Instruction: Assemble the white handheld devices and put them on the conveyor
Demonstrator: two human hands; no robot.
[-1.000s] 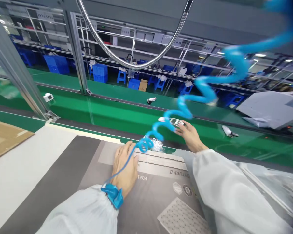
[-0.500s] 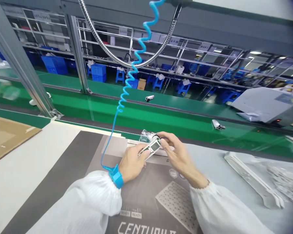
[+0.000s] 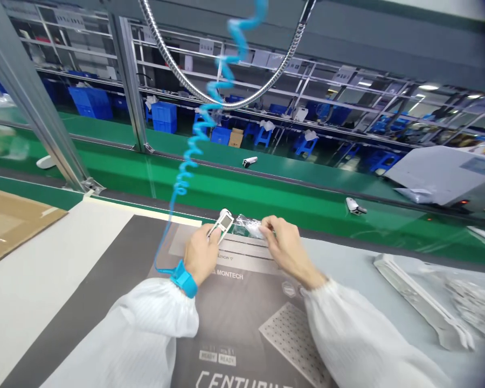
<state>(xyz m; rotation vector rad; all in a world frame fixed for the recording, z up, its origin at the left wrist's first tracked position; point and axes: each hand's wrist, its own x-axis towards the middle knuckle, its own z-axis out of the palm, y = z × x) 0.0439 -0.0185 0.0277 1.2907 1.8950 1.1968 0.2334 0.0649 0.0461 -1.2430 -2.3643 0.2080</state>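
My left hand, with a blue wrist strap on its wrist, is closed around a slim white handheld device with a small rectangular screen. The device tilts up over the far edge of a printed grey cardboard sheet or box. To its right lies a crinkled clear plastic bag with whitish contents too small to name. My right hand has thumb and fingers pinched together at the bag's right end. What exactly the fingertips grip is partly hidden.
A coiled blue cord runs up from the strap, near a hanging metal hose. Beyond the bench is a green conveyor carrying white devices. Long white plastic parts lie at right, brown cardboard at left.
My left hand has moved left with the white device, turning it more upright. My right hand has come away from the device and its fingers are now at the plastic bag.
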